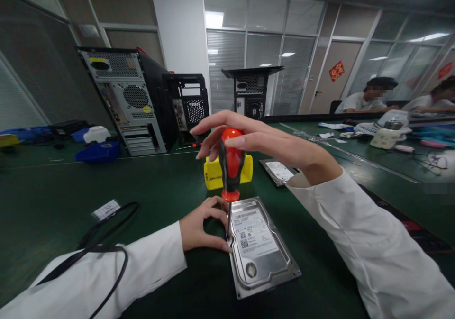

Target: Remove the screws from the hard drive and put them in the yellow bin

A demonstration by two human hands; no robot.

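A silver hard drive [263,248] with a white label lies on the dark green table [159,181]. Upright over its left edge stands a screwdriver [232,162] with a red and black handle, its tip hidden near my left fingertips. My right hand [249,132] is at the top of that handle, thumb and fingers around it, the other fingers stretched out to the left. My left hand [206,224] holds the left edge of the hard drive, with the thumb and fingers curved around the screwdriver's shaft.
Behind the screwdriver sits a yellow bin [213,173], with a second hard drive [279,171] to its right. Computer cases [135,96] stand at the back. A black cable [106,222] crosses my left sleeve near a small bag [106,210]. Two people sit at the far right.
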